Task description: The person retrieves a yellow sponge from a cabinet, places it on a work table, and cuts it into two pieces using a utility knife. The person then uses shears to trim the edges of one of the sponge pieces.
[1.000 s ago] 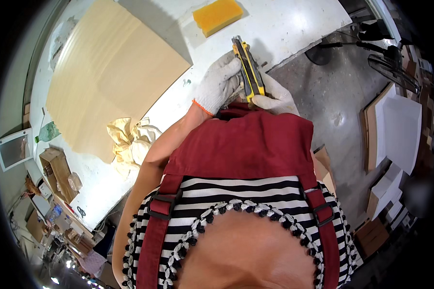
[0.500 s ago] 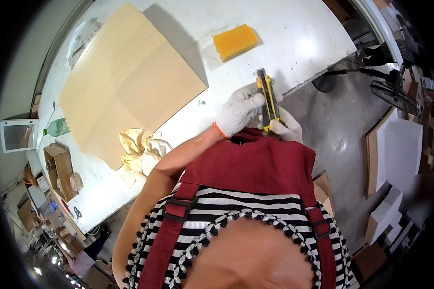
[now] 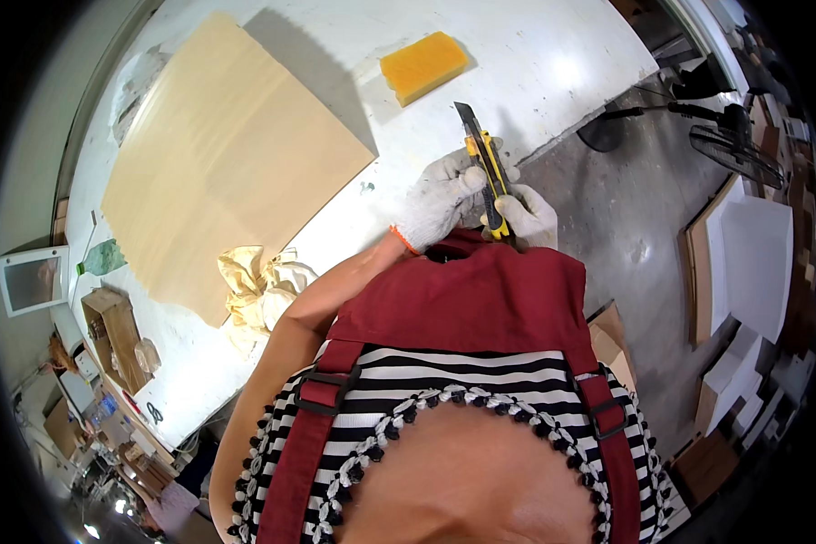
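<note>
A yellow and black utility knife (image 3: 491, 177) is held upright just above my red apron, its dark blade pointing toward the far side of the table. My left hand (image 3: 440, 201), in a white knit glove with an orange cuff, has its fingers wrapped around the knife's upper body. Lower on the handle, my right hand (image 3: 529, 218), also gloved, pinches it with the thumb on its face. Beyond the knife lies an orange-yellow sponge block (image 3: 423, 67). To the left, a large pale board (image 3: 236, 172) rests on the table.
The white table (image 3: 553, 63) ends in a chipped edge at right. At left are a crumpled cream cloth (image 3: 249, 283), a green plastic bottle (image 3: 106, 258), a wooden box (image 3: 111, 331) and scissors (image 3: 155, 412). Beyond the table at right stand a black fan (image 3: 737, 154) and white panels (image 3: 760, 263).
The knife has tilted slightly leftward and its blade now shows plainly beyond the body. Both hands remain on it. The view has shifted a little.
</note>
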`<state>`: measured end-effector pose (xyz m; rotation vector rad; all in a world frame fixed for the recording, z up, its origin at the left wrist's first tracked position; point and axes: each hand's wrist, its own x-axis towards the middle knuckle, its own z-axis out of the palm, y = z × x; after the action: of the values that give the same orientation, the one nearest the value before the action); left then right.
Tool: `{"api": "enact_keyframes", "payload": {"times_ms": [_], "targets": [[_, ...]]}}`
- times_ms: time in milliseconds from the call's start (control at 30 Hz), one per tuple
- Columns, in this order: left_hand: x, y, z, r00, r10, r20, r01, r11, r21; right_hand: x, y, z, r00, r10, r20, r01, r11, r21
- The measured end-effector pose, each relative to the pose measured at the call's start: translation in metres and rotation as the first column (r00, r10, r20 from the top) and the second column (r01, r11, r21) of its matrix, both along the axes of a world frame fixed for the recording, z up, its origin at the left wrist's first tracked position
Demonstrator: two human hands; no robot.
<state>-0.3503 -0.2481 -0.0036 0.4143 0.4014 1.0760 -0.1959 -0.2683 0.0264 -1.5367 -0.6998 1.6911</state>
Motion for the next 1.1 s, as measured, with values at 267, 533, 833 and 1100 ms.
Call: {"api": "enact_keyframes", "payload": {"times_ms": [267,533,833,1100], "targets": [[0.0,0.0,0.004,0.997,-0.069,-0.042,0.07,0.997,0.045,0.001,0.002,-0.013,1.0,-0.026,-0.013,0.026,0.998,0.064],[-0.004,0.008,-0.009,0.993,-0.118,0.001,0.118,0.993,0.016,0.002,0.004,-0.005,0.968,0.046,-0.246,-0.035,0.998,0.052],[-0.008,0.026,0.014,0.976,-0.015,-0.215,0.028,0.998,0.056,0.006,0.012,-0.01,0.956,0.1,-0.277,-0.093,0.995,0.038],[-0.004,0.019,0.006,0.978,-0.079,-0.192,0.086,0.996,0.029,0.003,0.004,-0.011,0.987,0.081,-0.137,-0.074,0.996,0.051]]}}
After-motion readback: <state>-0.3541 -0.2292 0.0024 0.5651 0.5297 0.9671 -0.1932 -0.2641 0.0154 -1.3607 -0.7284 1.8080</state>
